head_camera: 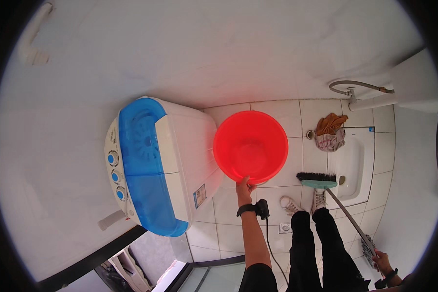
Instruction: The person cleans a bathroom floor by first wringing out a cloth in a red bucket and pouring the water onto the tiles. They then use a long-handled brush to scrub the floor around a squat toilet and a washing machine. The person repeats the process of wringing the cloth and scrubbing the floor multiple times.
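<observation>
My left hand [244, 189] grips the near rim of a red plastic bucket [250, 127], with the thumb over the edge. Nothing shows inside the bucket, and its mouth faces up toward me. A thin handle hangs at its near side. At the lower right, my right hand [381, 261] is closed around the grey handle of a broom [345, 211]. The broom's green head with black bristles lies by my right shoe, at the near left edge of a white squat toilet [368, 153]. Each wrist wears a black strap, and a cable runs from the left one.
A twin-tub washing machine [193, 146] with a blue lid stands left of the bucket. Brown and patterned cloths [330, 133] lie by the toilet and a short floor pipe [310, 134]. A floor drain [285, 228] sits near my feet. A grey hose [361, 84] curves along the wall.
</observation>
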`<action>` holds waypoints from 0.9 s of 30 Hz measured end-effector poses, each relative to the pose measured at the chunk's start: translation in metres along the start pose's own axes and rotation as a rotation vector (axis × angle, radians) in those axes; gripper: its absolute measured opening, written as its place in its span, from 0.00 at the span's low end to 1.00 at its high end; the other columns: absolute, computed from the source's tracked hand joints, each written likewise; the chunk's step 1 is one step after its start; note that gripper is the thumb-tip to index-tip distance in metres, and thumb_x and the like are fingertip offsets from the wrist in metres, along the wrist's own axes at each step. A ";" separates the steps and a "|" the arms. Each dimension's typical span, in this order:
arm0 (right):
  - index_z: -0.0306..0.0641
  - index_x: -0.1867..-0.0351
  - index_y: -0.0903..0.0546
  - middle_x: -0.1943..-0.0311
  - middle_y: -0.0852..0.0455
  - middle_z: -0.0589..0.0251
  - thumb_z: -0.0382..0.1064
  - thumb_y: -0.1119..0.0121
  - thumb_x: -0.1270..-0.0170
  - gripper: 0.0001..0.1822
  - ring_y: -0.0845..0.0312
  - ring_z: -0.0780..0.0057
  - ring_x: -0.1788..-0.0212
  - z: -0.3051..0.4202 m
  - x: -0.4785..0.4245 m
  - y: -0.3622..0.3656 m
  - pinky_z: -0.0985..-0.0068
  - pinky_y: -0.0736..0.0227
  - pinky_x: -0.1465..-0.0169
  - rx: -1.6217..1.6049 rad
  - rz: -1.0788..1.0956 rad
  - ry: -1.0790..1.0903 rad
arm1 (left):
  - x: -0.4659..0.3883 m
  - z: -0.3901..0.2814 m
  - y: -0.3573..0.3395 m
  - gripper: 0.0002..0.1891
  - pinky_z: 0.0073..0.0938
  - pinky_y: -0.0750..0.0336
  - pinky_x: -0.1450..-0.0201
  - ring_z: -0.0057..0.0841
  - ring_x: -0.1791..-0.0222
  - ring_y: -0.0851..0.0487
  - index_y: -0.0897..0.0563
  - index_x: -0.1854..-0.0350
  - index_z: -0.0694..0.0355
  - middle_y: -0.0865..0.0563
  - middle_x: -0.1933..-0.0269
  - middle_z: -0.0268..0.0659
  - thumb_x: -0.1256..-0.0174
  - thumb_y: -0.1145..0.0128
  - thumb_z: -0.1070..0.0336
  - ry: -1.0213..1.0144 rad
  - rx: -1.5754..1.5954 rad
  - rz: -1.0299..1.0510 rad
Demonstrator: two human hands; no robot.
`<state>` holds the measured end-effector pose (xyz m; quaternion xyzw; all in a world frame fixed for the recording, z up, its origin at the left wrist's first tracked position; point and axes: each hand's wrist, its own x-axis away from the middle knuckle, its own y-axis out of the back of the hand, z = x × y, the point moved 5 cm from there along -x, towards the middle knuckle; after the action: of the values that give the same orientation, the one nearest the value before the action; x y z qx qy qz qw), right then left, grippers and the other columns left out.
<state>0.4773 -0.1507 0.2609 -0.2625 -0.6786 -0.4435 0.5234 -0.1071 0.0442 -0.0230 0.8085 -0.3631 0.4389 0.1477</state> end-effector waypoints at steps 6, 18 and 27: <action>0.30 0.46 0.34 0.90 0.29 0.65 0.38 0.47 0.50 0.28 0.36 0.80 0.91 0.003 -0.001 0.003 0.82 0.41 0.89 0.002 -0.011 0.005 | -0.019 0.021 0.019 0.23 0.32 0.29 0.57 0.26 0.59 0.27 0.33 0.53 0.56 0.26 0.59 0.32 0.49 0.44 0.54 -0.058 0.120 -0.130; 0.30 0.53 0.28 0.90 0.30 0.67 0.34 0.47 0.52 0.22 0.36 0.81 0.92 0.019 -0.003 -0.001 0.83 0.41 0.90 -0.039 -0.023 0.018 | 0.005 0.088 -0.024 0.26 0.37 0.27 0.52 0.43 0.53 0.26 0.37 0.49 0.69 0.29 0.56 0.52 0.44 0.47 0.57 0.121 0.350 0.037; 0.29 0.53 0.27 0.90 0.30 0.66 0.34 0.46 0.52 0.21 0.37 0.81 0.92 0.010 -0.009 0.002 0.83 0.41 0.90 -0.079 -0.048 -0.004 | -0.011 0.066 -0.022 0.22 0.34 0.25 0.56 0.39 0.58 0.22 0.32 0.56 0.69 0.25 0.62 0.46 0.46 0.45 0.56 0.122 0.221 0.038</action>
<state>0.4769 -0.1397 0.2526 -0.2674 -0.6676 -0.4820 0.5005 -0.0551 0.0273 -0.0679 0.7847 -0.3181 0.5272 0.0713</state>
